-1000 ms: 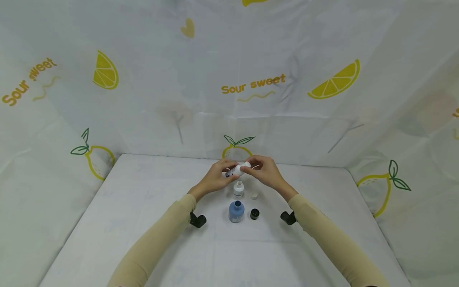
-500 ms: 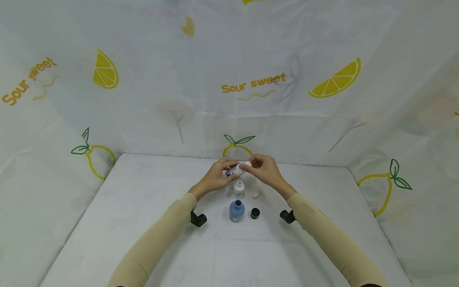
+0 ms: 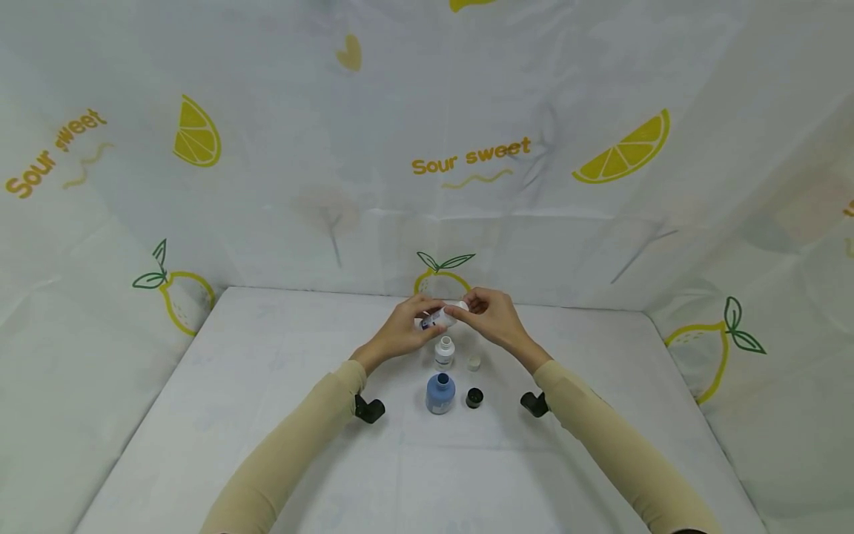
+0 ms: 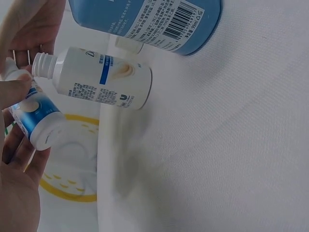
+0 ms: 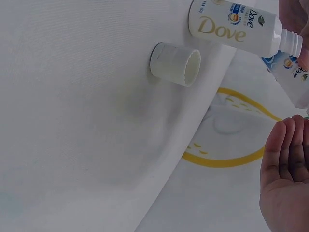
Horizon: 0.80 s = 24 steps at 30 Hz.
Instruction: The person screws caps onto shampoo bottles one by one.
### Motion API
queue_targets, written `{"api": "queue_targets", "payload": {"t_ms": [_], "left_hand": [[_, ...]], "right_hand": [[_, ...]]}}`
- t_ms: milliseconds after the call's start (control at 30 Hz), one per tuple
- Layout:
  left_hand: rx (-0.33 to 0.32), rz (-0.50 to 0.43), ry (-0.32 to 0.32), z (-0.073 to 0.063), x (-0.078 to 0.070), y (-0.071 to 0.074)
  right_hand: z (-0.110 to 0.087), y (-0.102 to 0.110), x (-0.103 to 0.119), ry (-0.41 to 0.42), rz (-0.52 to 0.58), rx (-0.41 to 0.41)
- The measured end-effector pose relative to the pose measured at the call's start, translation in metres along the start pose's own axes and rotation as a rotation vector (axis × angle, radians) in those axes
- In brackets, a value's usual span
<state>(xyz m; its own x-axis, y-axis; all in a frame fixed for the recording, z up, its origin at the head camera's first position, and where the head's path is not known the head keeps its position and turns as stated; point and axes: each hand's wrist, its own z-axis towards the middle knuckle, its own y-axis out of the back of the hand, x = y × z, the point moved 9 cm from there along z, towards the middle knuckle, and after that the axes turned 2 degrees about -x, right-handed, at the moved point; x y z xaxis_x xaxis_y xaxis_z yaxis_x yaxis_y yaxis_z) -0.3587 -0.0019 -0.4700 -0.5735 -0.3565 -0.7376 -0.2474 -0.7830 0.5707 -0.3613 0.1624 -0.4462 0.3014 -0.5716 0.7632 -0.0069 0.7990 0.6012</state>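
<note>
My left hand (image 3: 398,328) grips the body of a small white-and-blue Dove bottle (image 4: 36,113), held tilted above the table. At its white top end, my right hand (image 3: 495,319) pinches with thumb and fingers, which partly hide that end. Just below the hands, a white Dove bottle (image 5: 234,26) stands upright, its threaded neck uncapped. Nearer to me is a blue bottle (image 3: 440,395), also uncapped, with a barcode label showing in the left wrist view.
To the right of the white bottle lies a white cap (image 5: 174,63). A black cap (image 3: 474,398) sits beside the blue bottle. The white-covered table (image 3: 427,475) ends at a curtain (image 3: 280,252) printed with lemons behind the hands.
The right-hand fingers have shifted slightly on the top end of the held bottle. The left hand keeps its grip, and the standing bottles and loose caps stay in place.
</note>
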Motion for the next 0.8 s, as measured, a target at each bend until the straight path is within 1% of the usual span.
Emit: {"api": "queue_targets", "payload": {"t_ms": [167, 200, 267, 367, 433, 500, 567, 633, 700, 800], "left_hand": [[-0.001, 0.001, 0.004, -0.0003, -0.0003, -0.0002], [-0.001, -0.002, 0.006, -0.0003, -0.0005, -0.0001], [-0.004, -0.005, 0.007, -0.0005, -0.0015, 0.0003], [-0.009, -0.013, 0.012, -0.0012, -0.0023, 0.0006], [-0.012, -0.016, 0.013, -0.0016, -0.0029, 0.0010], [-0.014, -0.020, 0.014, -0.0018, -0.0033, 0.0012], [-0.017, -0.018, 0.011, -0.0018, -0.0037, 0.0013], [-0.020, -0.016, 0.006, -0.0018, -0.0039, 0.0012], [-0.020, -0.012, 0.000, -0.0015, -0.0039, 0.0007], [-0.017, -0.007, -0.005, -0.0012, -0.0042, 0.0002]], "right_hand": [[-0.0005, -0.0002, 0.0001, -0.016, -0.002, 0.019], [-0.0006, -0.0003, -0.0007, -0.022, -0.005, 0.030], [-0.0008, -0.0006, -0.0021, -0.044, 0.024, 0.068], [-0.0019, -0.0020, -0.0042, -0.061, 0.136, 0.148], [-0.0029, -0.0030, -0.0038, -0.061, 0.262, 0.210], [-0.0036, -0.0038, -0.0029, -0.036, 0.369, 0.264], [-0.0041, -0.0032, -0.0019, -0.008, 0.447, 0.298], [-0.0041, -0.0025, -0.0026, 0.021, 0.484, 0.313], [-0.0038, -0.0012, -0.0035, 0.041, 0.494, 0.311], [-0.0037, 0.0004, -0.0052, 0.043, 0.497, 0.297]]}}
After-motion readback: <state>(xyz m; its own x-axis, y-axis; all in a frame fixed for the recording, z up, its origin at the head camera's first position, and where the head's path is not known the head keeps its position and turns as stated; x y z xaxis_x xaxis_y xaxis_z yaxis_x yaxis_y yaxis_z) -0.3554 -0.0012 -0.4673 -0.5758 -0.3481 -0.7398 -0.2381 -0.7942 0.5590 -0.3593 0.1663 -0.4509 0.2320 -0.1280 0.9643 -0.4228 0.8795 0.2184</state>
